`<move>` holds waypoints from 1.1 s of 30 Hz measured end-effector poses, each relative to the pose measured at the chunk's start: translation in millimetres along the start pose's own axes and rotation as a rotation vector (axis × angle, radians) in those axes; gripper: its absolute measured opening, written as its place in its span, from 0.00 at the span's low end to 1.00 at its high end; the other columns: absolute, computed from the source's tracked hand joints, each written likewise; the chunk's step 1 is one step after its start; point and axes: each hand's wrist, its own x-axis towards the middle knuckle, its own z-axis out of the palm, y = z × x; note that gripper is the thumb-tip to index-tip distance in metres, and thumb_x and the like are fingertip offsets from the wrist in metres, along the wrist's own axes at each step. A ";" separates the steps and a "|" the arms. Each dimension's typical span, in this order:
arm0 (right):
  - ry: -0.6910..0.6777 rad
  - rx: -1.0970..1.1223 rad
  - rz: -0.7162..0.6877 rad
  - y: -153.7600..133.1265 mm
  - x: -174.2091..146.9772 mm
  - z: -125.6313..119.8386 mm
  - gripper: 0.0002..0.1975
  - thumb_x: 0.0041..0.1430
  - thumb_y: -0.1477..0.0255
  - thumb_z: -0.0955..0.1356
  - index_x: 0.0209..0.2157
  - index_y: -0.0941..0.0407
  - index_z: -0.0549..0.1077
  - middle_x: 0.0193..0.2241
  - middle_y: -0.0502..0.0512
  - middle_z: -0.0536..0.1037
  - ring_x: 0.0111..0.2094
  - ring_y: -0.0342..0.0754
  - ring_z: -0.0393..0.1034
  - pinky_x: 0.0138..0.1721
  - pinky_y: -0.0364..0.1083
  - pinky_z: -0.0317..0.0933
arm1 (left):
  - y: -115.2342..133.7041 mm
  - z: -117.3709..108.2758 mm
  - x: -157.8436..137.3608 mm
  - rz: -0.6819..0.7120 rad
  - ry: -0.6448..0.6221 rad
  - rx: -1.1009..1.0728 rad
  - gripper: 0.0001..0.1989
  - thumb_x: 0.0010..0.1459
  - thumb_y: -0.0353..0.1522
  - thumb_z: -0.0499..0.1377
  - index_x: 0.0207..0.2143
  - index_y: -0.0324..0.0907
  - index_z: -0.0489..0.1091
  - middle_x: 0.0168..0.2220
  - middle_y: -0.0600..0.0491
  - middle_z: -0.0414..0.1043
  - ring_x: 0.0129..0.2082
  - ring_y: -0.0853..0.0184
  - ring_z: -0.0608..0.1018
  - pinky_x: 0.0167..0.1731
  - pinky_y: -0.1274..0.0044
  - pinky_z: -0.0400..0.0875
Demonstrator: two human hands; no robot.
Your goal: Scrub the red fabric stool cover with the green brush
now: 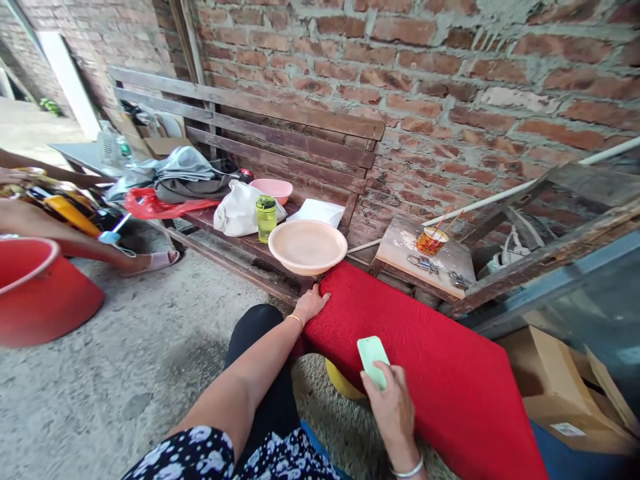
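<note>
- Two hands work on a red mat (pixel 440 373) that lies slanted across the lower middle and lower right of the frame, with its upper end against the wooden bench (pixel 280 133).
- The left hand (pixel 311 305) sits at the upper left corner of the mat, in the middle of the frame; the fingers are closed over the edge and pinch the fabric, the thumb on top.
- The right hand (pixel 393 407) is at the lower middle of the frame and rests on the mat; its fingers are curled around a pale green block (pixel 373 360), maybe a soap or a small brush, I cannot tell which, and press it flat on the red surface.
- My judgement: the step in hand is rubbing the mat with the block, while the left hand keeps the mat tight. The next stroke asks for firm downward pressure and a steady hold at the corner, so the fabric does not slide or fold.
- A peach-coloured basin (pixel 307 247) stands on the bench just above the mat's upper end, with a green bottle (pixel 266 218) beside it.
- At the left edge of the frame there is a red tub (pixel 40 293), and another person's foot in a sandal (pixel 157 260) is near it.
</note>
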 end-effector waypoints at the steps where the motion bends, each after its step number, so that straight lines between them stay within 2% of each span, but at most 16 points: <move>1: -0.025 -0.022 -0.041 -6.5 1.0 5.3 0.26 0.60 0.47 0.59 0.45 0.50 0.76 0.41 0.56 0.73 0.39 0.53 0.73 0.36 0.49 0.65 | 0.5 -0.3 -0.8 0.001 0.000 -0.007 0.33 0.65 0.51 0.47 0.63 0.38 0.57 0.54 0.35 0.73 0.54 0.51 0.77 0.52 0.66 0.68; 4: -0.063 -0.107 -0.017 2.3 -3.1 1.5 0.24 0.60 0.51 0.60 0.47 0.49 0.75 0.42 0.57 0.72 0.40 0.54 0.74 0.36 0.50 0.64 | 1.8 -0.2 -2.5 -0.005 0.002 -0.034 0.34 0.65 0.52 0.47 0.64 0.39 0.57 0.55 0.36 0.72 0.55 0.52 0.76 0.53 0.67 0.67; 9: -0.076 -0.214 0.303 58.8 -9.3 -44.0 0.30 0.56 0.43 0.59 0.50 0.47 0.74 0.42 0.59 0.73 0.34 0.58 0.73 0.30 0.53 0.63 | 4.7 -0.8 -4.8 -0.017 0.002 -0.060 0.33 0.64 0.51 0.48 0.63 0.40 0.58 0.54 0.36 0.72 0.54 0.51 0.76 0.53 0.65 0.68; 11: -0.082 -0.206 0.345 63.0 -5.5 -52.9 0.32 0.54 0.40 0.59 0.49 0.46 0.74 0.41 0.60 0.74 0.34 0.59 0.73 0.29 0.54 0.64 | 5.8 -2.5 -6.0 -0.019 -0.002 -0.059 0.33 0.64 0.51 0.48 0.63 0.39 0.58 0.54 0.35 0.72 0.54 0.50 0.76 0.53 0.65 0.68; 14: -0.096 -0.159 0.231 32.1 3.0 -38.1 0.30 0.55 0.42 0.60 0.48 0.47 0.74 0.43 0.57 0.74 0.35 0.57 0.74 0.30 0.53 0.64 | 6.7 -5.8 -8.1 -0.019 -0.020 -0.066 0.33 0.64 0.51 0.47 0.63 0.39 0.58 0.54 0.35 0.71 0.54 0.49 0.76 0.52 0.64 0.68; 18: -0.142 -0.161 -0.112 -41.1 14.1 9.0 0.20 0.59 0.53 0.64 0.46 0.49 0.74 0.41 0.55 0.73 0.38 0.53 0.75 0.34 0.48 0.64 | 6.9 -9.1 -10.6 -0.017 -0.033 -0.073 0.33 0.64 0.51 0.47 0.63 0.39 0.57 0.55 0.35 0.70 0.55 0.49 0.75 0.53 0.64 0.68; 21: -0.167 -0.254 -0.274 -69.2 18.8 26.3 0.15 0.61 0.60 0.66 0.47 0.50 0.74 0.39 0.54 0.72 0.40 0.52 0.74 0.37 0.46 0.64 | 7.4 -9.9 -11.5 -0.017 -0.037 -0.076 0.34 0.64 0.51 0.48 0.65 0.39 0.56 0.55 0.35 0.70 0.55 0.49 0.75 0.53 0.64 0.67; 24: -0.205 -0.367 -0.248 -55.2 16.0 13.5 0.15 0.62 0.62 0.66 0.49 0.50 0.73 0.38 0.53 0.72 0.38 0.50 0.75 0.35 0.45 0.64 | 8.3 -9.3 -11.4 -0.023 -0.037 -0.082 0.34 0.64 0.51 0.48 0.65 0.39 0.56 0.55 0.35 0.70 0.55 0.49 0.75 0.53 0.63 0.68; 27: -0.253 -0.476 -0.073 -22.6 10.6 -14.0 0.17 0.64 0.58 0.64 0.52 0.48 0.71 0.39 0.52 0.73 0.35 0.50 0.75 0.30 0.46 0.62 | 8.5 -8.2 -10.5 -0.023 -0.039 -0.099 0.33 0.64 0.51 0.48 0.64 0.39 0.57 0.55 0.35 0.70 0.55 0.48 0.75 0.52 0.63 0.68; 29: -0.267 -0.525 0.041 -11.1 9.6 -26.5 0.19 0.65 0.54 0.62 0.52 0.46 0.71 0.40 0.52 0.73 0.33 0.50 0.75 0.28 0.46 0.61 | 8.0 -7.7 -9.6 -0.027 -0.042 -0.109 0.33 0.64 0.51 0.49 0.63 0.40 0.57 0.55 0.35 0.70 0.55 0.48 0.75 0.53 0.63 0.68; 31: -0.260 -0.526 0.054 -17.6 10.9 -26.8 0.20 0.65 0.53 0.61 0.52 0.45 0.71 0.41 0.52 0.73 0.33 0.50 0.75 0.28 0.46 0.60 | 7.0 -7.6 -8.9 -0.029 -0.046 -0.114 0.33 0.64 0.51 0.48 0.63 0.40 0.57 0.55 0.36 0.70 0.55 0.48 0.75 0.53 0.63 0.67; 33: -0.239 -0.483 -0.041 -41.3 13.2 -15.2 0.19 0.65 0.54 0.62 0.51 0.47 0.71 0.41 0.52 0.73 0.34 0.49 0.75 0.28 0.46 0.60 | 6.1 -7.7 -8.6 -0.029 -0.052 -0.114 0.33 0.64 0.51 0.48 0.63 0.40 0.57 0.56 0.36 0.69 0.55 0.48 0.74 0.53 0.63 0.67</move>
